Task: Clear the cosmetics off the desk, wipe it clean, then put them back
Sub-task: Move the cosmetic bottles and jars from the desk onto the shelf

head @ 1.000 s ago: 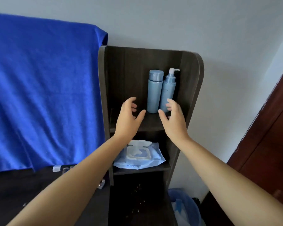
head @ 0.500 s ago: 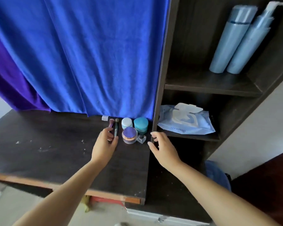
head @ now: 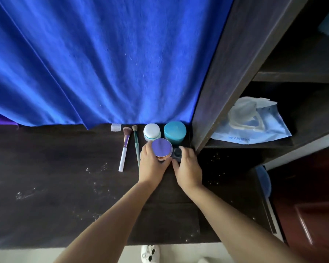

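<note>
Both hands work at the back right corner of a dark desk (head: pixel 46 186), where the cosmetics are clustered against a blue cloth (head: pixel 103 63) hanging along the back edge. The left hand (head: pixel 152 166) curls around a purple-lidded jar (head: pixel 161 149), fingers wrapped on its left side and thumb at its base. The right hand (head: pixel 188 168) closes on a small dark bottle (head: pixel 177 153) just right of that jar, thumb and fingers pinching its sides; the two containers sit touching or nearly so. Behind them, at the back edge, stand a white jar (head: pixel 151 130) and a teal jar (head: pixel 175 131), side by side. Left of the jars lie two brushes, a purple brush (head: pixel 124 147) with a white handle and a green brush (head: pixel 136 143), both pointing bristles toward the cloth. A small clear cap (head: pixel 115 127) rests at the back edge beside them. Pale specks dust the desk surface. To the right, a dark shelf unit (head: pixel 226 73) holds a wipes pack (head: pixel 254 126) on its lower shelf.
</note>
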`<state>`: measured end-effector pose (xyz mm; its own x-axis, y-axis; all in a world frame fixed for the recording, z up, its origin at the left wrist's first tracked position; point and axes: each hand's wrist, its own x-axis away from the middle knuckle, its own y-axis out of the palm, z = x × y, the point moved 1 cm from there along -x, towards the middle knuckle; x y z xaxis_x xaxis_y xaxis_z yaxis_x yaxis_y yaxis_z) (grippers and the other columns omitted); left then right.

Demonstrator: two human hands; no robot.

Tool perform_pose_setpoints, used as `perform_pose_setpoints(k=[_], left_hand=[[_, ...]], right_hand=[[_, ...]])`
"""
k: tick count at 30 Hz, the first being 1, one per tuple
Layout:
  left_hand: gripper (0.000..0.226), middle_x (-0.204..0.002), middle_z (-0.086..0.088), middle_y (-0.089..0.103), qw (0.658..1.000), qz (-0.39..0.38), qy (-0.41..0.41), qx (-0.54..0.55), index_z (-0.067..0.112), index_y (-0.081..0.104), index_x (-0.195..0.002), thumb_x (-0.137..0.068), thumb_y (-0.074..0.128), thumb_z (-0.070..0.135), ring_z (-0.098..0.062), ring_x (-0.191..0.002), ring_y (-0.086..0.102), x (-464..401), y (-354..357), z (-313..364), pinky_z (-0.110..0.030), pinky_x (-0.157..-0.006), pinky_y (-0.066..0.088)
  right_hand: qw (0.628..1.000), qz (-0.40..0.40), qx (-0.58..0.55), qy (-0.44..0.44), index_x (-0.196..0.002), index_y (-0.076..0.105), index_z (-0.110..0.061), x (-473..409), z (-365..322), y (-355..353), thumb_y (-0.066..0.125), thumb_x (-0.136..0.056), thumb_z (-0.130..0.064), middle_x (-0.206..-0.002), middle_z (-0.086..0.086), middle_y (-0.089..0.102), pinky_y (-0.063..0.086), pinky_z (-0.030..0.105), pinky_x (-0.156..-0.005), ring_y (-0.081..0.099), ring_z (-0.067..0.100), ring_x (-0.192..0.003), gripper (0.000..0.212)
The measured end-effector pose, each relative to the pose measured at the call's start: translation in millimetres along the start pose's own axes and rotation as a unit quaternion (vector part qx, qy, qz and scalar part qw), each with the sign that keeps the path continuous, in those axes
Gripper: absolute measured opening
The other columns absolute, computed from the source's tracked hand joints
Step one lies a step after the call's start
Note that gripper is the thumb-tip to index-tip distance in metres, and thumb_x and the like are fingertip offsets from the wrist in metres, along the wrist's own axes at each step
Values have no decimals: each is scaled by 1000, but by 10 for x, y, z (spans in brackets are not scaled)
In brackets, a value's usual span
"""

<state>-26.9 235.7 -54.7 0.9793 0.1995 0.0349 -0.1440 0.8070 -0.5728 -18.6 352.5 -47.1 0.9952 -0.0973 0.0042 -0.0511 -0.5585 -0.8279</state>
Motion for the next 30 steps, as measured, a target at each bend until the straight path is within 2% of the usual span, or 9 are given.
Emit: perform_pose_setpoints(k=[6,10,18,22,25,28,30], left_hand=[[72,-125,-1,51,1000,-2,-1,1,13,42,-125,-67,78,36,-18,-119,44,129,-150,-22,-29,-93,39],[70,-119,3,54,999,16,46,8,15,46,-122,-65,79,38,-13,-113,48,395,-349,243,-28,-90,42],[64,-106,20,49,972,51,220,65,26,47,-113,-62,84,28,-5,-102,50,941,-474,1605,-27,-87,46],[65,-116,22,48,936,30,325,134,46,37,-114,-63,77,37,-3,-111,48,1159,-363,2538,-19,-92,41],[64,-115,13,49,924,27,340,171,39,39,-115,-64,78,35,-2,-110,48,1086,-254,3148,-21,-93,41],[59,-112,6,53,937,25,308,160,26,47,-113,-64,80,36,-7,-104,52,795,-147,3586,-22,-87,45],[64,-114,1,55,955,8,278,103,19,49,-115,-63,80,40,-14,-105,53,543,-52,3746,-31,-89,48]], right_hand=[[999,-22,-36,0,-118,52,-11,57,18,-169,62,-86,-28,-119,9,52,48,38,-75,58,28,-103,38],[995,2,-73,-62,-116,54,-12,235,20,-564,64,-85,-28,-117,7,55,51,37,-71,62,22,-92,37],[976,94,-130,-147,-115,54,-14,410,136,-2100,65,-85,-24,-104,-8,52,50,27,-73,54,9,-86,33],[961,169,-154,-156,-120,53,-14,387,211,-3045,63,-86,-17,-113,-7,51,43,19,-86,54,10,-102,36],[949,234,-150,-152,-118,56,-12,274,316,-3580,64,-85,-14,-110,0,56,42,20,-81,59,17,-97,34],[956,249,-110,-108,-120,54,-10,19,402,-3859,62,-87,-20,-112,7,60,38,22,-77,58,21,-95,36],[962,244,-95,-76,-113,57,-10,-164,436,-3932,63,-86,-22,-108,9,62,37,24,-74,58,25,-96,30]])
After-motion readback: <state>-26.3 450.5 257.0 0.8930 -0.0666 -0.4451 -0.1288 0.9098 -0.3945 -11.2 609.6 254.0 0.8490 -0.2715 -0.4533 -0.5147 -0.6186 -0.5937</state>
